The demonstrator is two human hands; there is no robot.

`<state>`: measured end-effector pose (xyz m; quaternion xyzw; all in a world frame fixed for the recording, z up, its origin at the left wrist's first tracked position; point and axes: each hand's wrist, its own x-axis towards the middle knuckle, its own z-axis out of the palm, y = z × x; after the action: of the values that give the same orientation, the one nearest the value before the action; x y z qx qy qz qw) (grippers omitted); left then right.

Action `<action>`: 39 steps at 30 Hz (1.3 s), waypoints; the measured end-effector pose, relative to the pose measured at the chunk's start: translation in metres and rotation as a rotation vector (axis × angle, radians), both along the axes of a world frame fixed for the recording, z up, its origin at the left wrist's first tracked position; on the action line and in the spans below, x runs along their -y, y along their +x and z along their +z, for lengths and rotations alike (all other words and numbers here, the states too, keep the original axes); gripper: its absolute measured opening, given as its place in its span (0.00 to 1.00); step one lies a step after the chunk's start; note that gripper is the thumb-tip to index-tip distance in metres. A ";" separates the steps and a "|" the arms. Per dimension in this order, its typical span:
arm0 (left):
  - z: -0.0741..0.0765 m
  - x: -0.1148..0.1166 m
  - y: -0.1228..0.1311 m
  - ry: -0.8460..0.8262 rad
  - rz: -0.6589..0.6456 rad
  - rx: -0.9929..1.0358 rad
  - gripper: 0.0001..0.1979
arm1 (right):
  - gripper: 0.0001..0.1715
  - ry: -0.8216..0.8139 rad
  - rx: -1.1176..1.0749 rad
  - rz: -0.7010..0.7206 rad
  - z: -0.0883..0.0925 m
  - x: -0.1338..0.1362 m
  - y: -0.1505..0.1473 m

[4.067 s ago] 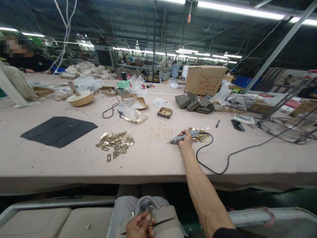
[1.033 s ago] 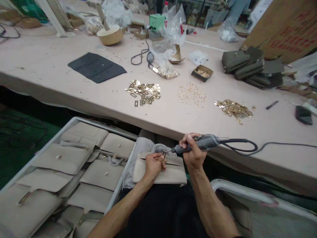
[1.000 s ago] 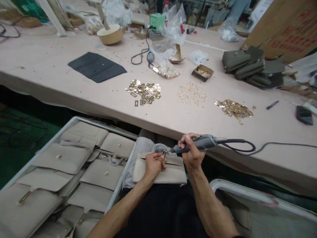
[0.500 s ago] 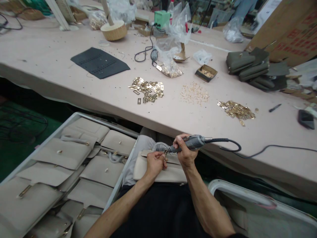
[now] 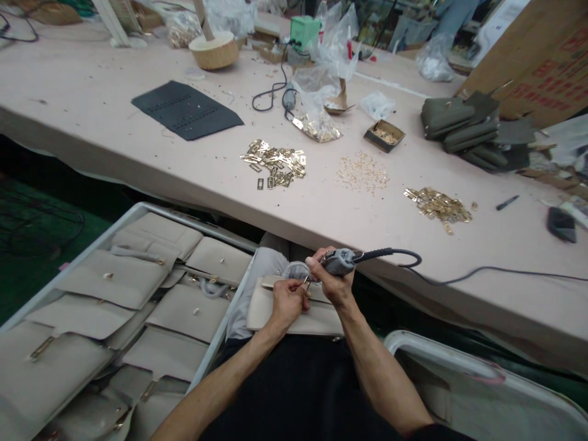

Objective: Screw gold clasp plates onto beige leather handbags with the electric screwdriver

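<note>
A cream handbag (image 5: 261, 311) lies across my lap, its grey handle loop (image 5: 296, 269) at the far side. My left hand (image 5: 287, 301) is closed over the bag's flap, fingertips pinching a small metal fitting (image 5: 307, 283). In my right hand (image 5: 337, 286) is a grey corded electric screwdriver (image 5: 340, 262), gripped around its body. Its tip is hidden by my fingers, so I cannot tell if it touches the fitting. Across the table edge lie gold rectangular frames (image 5: 275, 162), tiny gold screws (image 5: 362, 173) and gold plates (image 5: 438, 205) in loose piles.
A pale bin (image 5: 133, 211) full of similar bags stands left; another bin (image 5: 404, 338) is at right. The screwdriver's cord (image 5: 487, 268) trails over the table (image 5: 184, 177). Farther back are a black sheet (image 5: 186, 110), a small box (image 5: 384, 135) and dark bag pieces (image 5: 463, 122).
The screwdriver has swung to a steeper angle, and my right hand has shifted a little left, closer to the left one. My left hand stays at the fitting.
</note>
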<state>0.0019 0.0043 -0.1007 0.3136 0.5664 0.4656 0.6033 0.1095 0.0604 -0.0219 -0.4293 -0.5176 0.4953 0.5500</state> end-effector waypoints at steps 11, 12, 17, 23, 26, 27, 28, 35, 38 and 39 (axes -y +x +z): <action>-0.006 -0.001 -0.002 0.047 -0.053 0.022 0.13 | 0.22 0.064 0.110 0.338 0.023 0.001 0.012; -0.007 -0.001 -0.002 0.042 -0.047 0.024 0.13 | 0.21 0.085 0.070 0.356 0.028 -0.001 0.017; -0.009 0.001 0.002 0.015 -0.008 0.008 0.15 | 0.11 0.162 -0.331 0.187 0.057 -0.009 0.040; -0.009 0.005 0.007 0.044 -0.015 -0.120 0.13 | 0.10 0.147 -0.397 -0.036 0.072 -0.018 0.065; -0.010 0.005 0.008 0.059 -0.033 -0.192 0.12 | 0.12 0.131 -0.435 -0.106 0.072 -0.021 0.076; -0.009 0.005 0.007 0.067 -0.041 -0.211 0.11 | 0.13 0.128 -0.451 -0.124 0.073 -0.023 0.079; -0.009 0.005 0.007 0.077 -0.048 -0.228 0.11 | 0.14 0.128 -0.469 -0.139 0.074 -0.025 0.083; -0.006 0.002 0.005 0.148 -0.047 -0.334 0.12 | 0.17 0.161 -0.653 -0.253 0.090 -0.062 0.120; -0.013 -0.005 0.004 0.108 -0.041 -0.297 0.18 | 0.18 0.180 -0.754 -0.345 0.093 -0.095 0.145; -0.015 -0.007 0.003 0.088 -0.043 -0.246 0.21 | 0.18 0.179 -0.783 -0.379 0.093 -0.107 0.154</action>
<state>0.0049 0.0114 -0.1160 0.4064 0.6086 0.4349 0.5247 0.2631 0.1675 0.0709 -0.2473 -0.2233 0.4641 0.8207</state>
